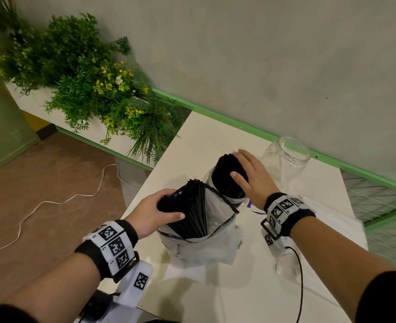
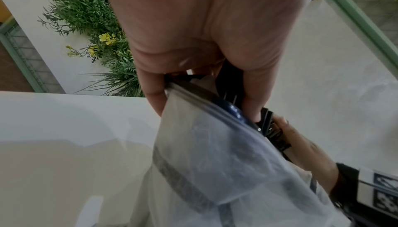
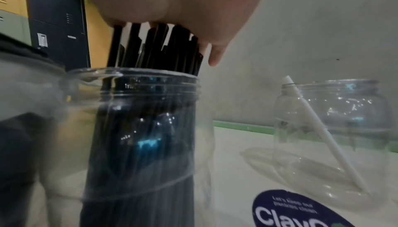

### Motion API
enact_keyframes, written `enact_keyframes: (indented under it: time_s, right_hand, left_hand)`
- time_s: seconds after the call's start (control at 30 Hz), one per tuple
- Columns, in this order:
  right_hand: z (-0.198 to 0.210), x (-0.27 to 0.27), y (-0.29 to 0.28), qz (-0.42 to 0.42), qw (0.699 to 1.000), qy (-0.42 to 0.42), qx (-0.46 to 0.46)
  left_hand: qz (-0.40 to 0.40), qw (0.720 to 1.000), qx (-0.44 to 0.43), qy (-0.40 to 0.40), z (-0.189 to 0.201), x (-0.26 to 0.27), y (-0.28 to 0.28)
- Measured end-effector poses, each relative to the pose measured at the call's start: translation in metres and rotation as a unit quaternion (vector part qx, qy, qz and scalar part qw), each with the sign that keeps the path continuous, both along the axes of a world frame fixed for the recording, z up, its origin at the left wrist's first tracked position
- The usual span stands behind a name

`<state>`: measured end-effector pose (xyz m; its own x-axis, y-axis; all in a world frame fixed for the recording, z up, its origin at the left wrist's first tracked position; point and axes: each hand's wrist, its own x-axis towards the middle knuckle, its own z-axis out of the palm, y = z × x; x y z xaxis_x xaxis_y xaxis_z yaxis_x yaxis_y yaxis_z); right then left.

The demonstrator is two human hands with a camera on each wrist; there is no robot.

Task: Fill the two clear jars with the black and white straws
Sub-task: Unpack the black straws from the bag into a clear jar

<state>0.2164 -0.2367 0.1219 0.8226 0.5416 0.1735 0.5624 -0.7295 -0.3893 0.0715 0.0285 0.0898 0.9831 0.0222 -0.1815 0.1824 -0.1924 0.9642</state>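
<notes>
On the white table [image 1: 215, 299] stands a clear jar [image 1: 235, 198] [image 3: 150, 128] packed with black straws [image 1: 227, 169] [image 3: 155, 46]. My right hand [image 1: 245, 169] [image 3: 172, 0] lies flat on their tops, fingers straight. In front of that jar is a clear plastic bag [image 1: 215, 229] [image 2: 215, 162] holding more black straws [image 1: 192, 210] [image 2: 228, 84]. My left hand [image 1: 173, 206] [image 2: 202, 97] grips the top of this bundle at the bag's mouth. A second clear jar [image 1: 285, 159] [image 3: 336, 128] stands at the back right with one white straw [image 3: 318, 131] leaning inside.
A purple label [image 1: 252, 205] [image 3: 301, 213] lies on the table by the jars. A planter of green plants [image 1: 87, 78] runs along the left. A white cable [image 1: 52, 201] trails over the floor. A green rail [image 1: 238, 124] edges the wall, with wire mesh [image 1: 378, 199] at the right.
</notes>
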Motion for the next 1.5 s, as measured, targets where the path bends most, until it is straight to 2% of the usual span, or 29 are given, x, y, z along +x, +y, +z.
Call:
enact_keyframes:
  time_s: [0.13,0.2,0.3,0.43,0.6,0.67,0.8,0.87,0.97,1.03,1.23,1.3,1.4,1.5]
  right_hand:
    - [0.010,0.008,0.023,0.011,0.999,0.048,0.014]
    - [0.013,0.009,0.034,0.024,0.998,0.045,-0.034]
    - [0.013,0.008,0.040,0.018,0.994,0.006,-0.107]
    - [0.009,0.005,0.044,-0.015,0.992,-0.054,-0.114]
    - [0.020,0.010,0.044,-0.019,0.989,-0.141,-0.029]
    - [0.026,0.017,0.041,-0.034,0.987,-0.153,-0.028]
    - [0.017,0.019,0.035,-0.049,0.984,-0.135,-0.108]
    - [0.013,0.017,0.034,-0.059,0.986,-0.118,-0.100]
    - [0.015,0.020,0.035,-0.064,0.994,-0.037,-0.081]
    - [0.016,0.021,0.036,-0.051,0.994,-0.025,-0.091]
    - [0.016,0.022,0.037,-0.074,0.994,-0.074,0.030]
    - [0.018,0.025,0.038,-0.086,0.995,-0.054,-0.008]
    - [0.022,0.031,0.039,-0.102,0.991,0.030,-0.083]
    - [0.026,0.033,0.039,-0.093,0.990,0.058,-0.093]
  left_hand:
    - [-0.003,1.000,-0.008,0.008,0.000,0.001,0.001]
    - [-0.004,1.000,-0.008,0.007,0.001,0.001,0.000]
    - [-0.003,1.000,-0.009,0.000,0.003,0.000,0.000]
    - [-0.004,1.000,-0.005,-0.007,0.004,0.000,0.000]
    - [-0.008,1.000,-0.010,-0.008,0.004,0.000,0.001]
    - [-0.007,1.000,-0.014,-0.005,0.003,-0.001,0.003]
    - [-0.004,1.000,-0.017,-0.007,0.003,0.000,0.003]
    - [-0.005,1.000,-0.019,-0.005,0.003,0.000,0.003]
    - [-0.005,1.000,-0.022,0.001,0.002,0.000,0.005]
    - [-0.004,1.000,-0.018,0.000,0.002,0.001,0.005]
    - [-0.011,1.000,-0.019,-0.001,0.005,0.000,0.004]
    - [-0.010,1.000,-0.016,-0.003,0.006,-0.001,0.005]
    - [-0.002,1.000,-0.008,-0.005,0.008,-0.003,0.004]
    - [-0.005,1.000,-0.004,-0.003,0.009,-0.003,0.004]
